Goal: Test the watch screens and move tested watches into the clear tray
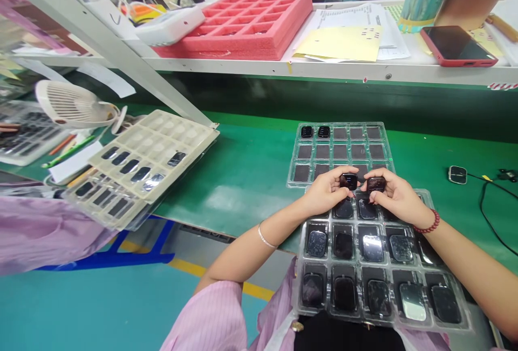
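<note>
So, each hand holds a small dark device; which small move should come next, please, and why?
Probably the left hand should set its device into the far tray, right of the two devices in the back row: that next slot shows no device, and the tray lies just beyond the hand.

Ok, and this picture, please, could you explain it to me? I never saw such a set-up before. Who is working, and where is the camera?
There is no machine here: a person works with two bare hands, and a camera on their head looks forward and down. The left hand holds one small dark device; the right hand holds another. Below them, the near tray carries many similar pieces. Behind, on the green table, the far tray shows two in its back row. A shelf above bears a phone.
</note>
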`<action>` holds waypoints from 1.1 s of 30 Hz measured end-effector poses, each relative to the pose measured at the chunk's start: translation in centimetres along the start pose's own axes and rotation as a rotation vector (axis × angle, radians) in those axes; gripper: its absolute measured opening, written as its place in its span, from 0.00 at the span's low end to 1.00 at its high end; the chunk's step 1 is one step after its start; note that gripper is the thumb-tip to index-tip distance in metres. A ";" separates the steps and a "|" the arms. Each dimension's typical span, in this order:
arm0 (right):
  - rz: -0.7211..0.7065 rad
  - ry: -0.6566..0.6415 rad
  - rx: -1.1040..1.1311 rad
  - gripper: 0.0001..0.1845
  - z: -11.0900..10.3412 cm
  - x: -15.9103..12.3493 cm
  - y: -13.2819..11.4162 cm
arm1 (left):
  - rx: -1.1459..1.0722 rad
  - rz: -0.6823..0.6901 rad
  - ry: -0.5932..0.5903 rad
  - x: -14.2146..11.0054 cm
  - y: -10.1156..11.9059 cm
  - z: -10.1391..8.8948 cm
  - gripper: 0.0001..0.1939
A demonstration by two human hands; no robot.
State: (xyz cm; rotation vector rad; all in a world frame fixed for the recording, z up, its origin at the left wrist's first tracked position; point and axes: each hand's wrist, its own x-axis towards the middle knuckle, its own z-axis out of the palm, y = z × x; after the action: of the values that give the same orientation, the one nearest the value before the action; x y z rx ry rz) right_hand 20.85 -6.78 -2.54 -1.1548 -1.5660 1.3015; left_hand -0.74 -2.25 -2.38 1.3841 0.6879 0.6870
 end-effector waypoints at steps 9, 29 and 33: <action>0.006 -0.003 -0.024 0.17 0.0 0.0 -0.1 | 0.056 -0.007 0.014 -0.1 0.5 0.1 0.26; 0.004 -0.019 -0.059 0.17 0.1 0.0 -0.4 | 0.079 -0.009 0.017 0.0 0.4 0.1 0.25; 0.036 -0.013 -0.059 0.15 0.0 -0.1 -0.1 | 0.073 -0.009 0.013 0.0 0.4 0.1 0.24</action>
State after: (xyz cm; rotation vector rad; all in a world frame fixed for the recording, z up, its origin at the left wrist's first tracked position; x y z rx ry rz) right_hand 20.86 -6.84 -2.41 -1.2183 -1.6097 1.2957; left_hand -0.72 -2.30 -1.97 1.4438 0.7357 0.6697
